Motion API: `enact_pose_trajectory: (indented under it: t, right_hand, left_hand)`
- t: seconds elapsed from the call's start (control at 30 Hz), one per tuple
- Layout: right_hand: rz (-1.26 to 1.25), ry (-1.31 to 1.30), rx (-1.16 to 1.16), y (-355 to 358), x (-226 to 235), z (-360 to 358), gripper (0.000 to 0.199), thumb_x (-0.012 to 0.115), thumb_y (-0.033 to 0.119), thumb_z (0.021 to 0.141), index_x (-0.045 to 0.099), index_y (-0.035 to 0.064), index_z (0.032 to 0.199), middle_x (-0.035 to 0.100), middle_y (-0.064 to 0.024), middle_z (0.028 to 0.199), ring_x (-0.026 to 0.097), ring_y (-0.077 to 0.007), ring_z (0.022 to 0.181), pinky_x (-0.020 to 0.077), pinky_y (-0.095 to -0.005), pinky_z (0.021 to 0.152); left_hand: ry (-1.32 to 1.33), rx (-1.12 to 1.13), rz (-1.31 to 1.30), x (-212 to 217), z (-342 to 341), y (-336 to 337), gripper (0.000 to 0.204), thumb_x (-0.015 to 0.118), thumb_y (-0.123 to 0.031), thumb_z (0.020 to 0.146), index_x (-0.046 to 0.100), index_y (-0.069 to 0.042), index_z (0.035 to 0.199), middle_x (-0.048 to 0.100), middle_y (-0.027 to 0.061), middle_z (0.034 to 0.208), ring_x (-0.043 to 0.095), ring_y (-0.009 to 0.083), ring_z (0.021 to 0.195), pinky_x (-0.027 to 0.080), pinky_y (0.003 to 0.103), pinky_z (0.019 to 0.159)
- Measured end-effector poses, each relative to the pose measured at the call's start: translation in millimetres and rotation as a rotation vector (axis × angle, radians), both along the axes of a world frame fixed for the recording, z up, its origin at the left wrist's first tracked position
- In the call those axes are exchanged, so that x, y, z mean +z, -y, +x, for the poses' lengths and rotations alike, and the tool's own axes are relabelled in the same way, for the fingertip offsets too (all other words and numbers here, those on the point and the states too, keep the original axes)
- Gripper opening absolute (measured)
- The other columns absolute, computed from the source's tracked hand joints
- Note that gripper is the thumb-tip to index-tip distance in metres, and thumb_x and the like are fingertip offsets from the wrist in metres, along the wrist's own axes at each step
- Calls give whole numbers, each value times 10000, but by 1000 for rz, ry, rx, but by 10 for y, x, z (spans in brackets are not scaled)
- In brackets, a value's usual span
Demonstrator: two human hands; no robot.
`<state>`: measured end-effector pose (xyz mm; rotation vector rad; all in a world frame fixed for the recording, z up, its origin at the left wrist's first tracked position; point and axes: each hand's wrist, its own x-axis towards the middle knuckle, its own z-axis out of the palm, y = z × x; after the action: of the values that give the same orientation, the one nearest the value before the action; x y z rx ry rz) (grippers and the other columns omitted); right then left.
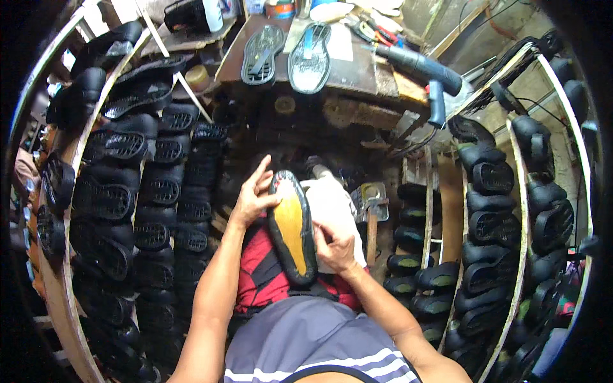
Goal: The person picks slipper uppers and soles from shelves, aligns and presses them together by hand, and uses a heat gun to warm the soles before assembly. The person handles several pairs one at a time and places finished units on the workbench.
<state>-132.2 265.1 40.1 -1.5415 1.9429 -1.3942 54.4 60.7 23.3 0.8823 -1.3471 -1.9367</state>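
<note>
The left hand (254, 195), fingers spread, steadies the toe edge of a shoe (292, 228) lying sole-up on the person's lap; the right hand (334, 247) pinches its side rim. The shoe looks light and flexible, probably best gripped along its firmer rim.

Dim, warm indoor light, brightest at the top over the workbench (300, 70) and on the right wall. The racks of black soles (137, 191) sink into shadow, detail perhaps lost there. Fisheye bending curves the rack edges; corners are vignetted black, slightly soft.
</note>
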Motion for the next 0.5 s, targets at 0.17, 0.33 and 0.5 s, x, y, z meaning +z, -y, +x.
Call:
enact_pose_trajectory:
  t: [0.17, 0.33, 0.5]
  right_hand:
    - [33, 110, 1, 21, 8, -12, 202, 753, 65, 940, 812, 46, 1132, 811, -168, 981, 793, -289, 801, 616, -374, 720]
    - [-54, -46, -6, 94, 12, -47, 193, 769, 80, 943, 818, 53, 1127, 814, -152, 991, 778, -280, 757, 618, -371, 697]
    - [-18, 10, -20, 98, -19, -62, 185, 772, 88, 939, 829, 64, 1114, 802, -148, 922, 774, -269, 750, 609, -377, 695]
  left_hand:
    - [37, -27, 53, 3, -16, 74, 1227, 883, 46, 675, 328, -137, 1754, 528, 144, 1549, 562, 249, 1459, 425, 384, 1225]
    - [55, -32, 14, 69, -44, 104, 1102, 878, -216, 775, 357, -141, 1744, 456, 235, 1658, 552, 303, 1481, 453, 403, 1193]
    - [18, -82, -37, -55, -57, 173, 1014, 854, -114, 855, 341, -50, 1727, 522, 239, 1647, 453, 306, 1572, 392, 402, 1262]
